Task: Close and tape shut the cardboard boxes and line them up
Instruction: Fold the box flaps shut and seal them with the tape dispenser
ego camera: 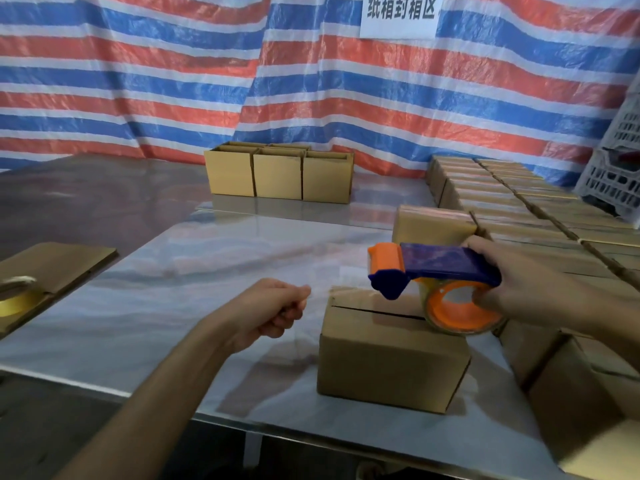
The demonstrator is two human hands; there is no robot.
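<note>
A small cardboard box (388, 362) stands near the table's front edge, its top flaps folded down with a dark seam across. My right hand (519, 282) grips a blue and orange tape dispenser (436, 271) whose roll rests on the box's right top edge. Clear tape seems to run from the dispenser leftward over the box top. My left hand (273, 310) hovers left of the box, fingers curled, thumb and fingertips pinched together; whether it holds the tape end cannot be told.
Rows of taped boxes (519, 202) fill the right side. Open boxes (277, 174) stand at the back by the striped tarp. Flat cardboard and a yellow tape roll (20, 299) lie far left. A white crate (613, 174) sits back right. Shiny metal table (207, 258).
</note>
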